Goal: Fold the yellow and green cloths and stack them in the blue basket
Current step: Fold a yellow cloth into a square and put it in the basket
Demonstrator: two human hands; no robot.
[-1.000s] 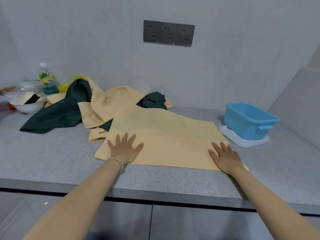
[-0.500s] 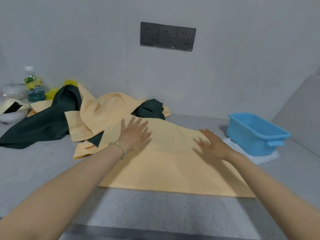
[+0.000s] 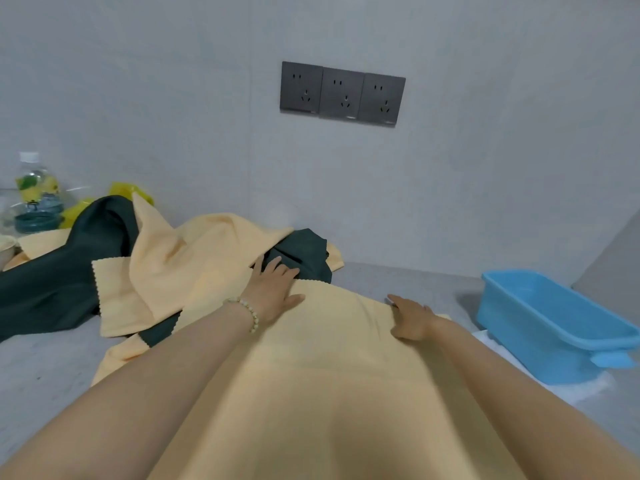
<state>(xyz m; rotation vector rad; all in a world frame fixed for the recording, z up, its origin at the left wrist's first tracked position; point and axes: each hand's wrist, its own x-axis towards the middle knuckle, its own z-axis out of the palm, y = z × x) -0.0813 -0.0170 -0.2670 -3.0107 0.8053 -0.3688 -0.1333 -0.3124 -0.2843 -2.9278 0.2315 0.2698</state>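
A yellow cloth (image 3: pixel 332 368) lies spread flat on the grey counter in front of me. My left hand (image 3: pixel 273 292) lies flat at its far left corner, fingers straight and reaching onto the dark green cloth (image 3: pixel 304 251) behind it. My right hand (image 3: pixel 410 318) presses flat on the far right corner of the same cloth. Behind, a heap of more yellow cloths (image 3: pixel 194 258) and another dark green cloth (image 3: pixel 55 282) is piled against the wall. The blue basket (image 3: pixel 540 323) stands to the right and looks empty.
A white pad (image 3: pixel 588 388) lies under the basket. At the far left stand a water bottle (image 3: pixel 34 195), a yellow bag (image 3: pixel 124 192) and the rim of a white bowl (image 3: pixel 5 245). Wall sockets (image 3: pixel 343 93) sit above. A grey side wall rises at the right.
Both hands slid across the yellow cloth from its near edge to its far corners, staying flat. My head moved closer and lower over the counter.
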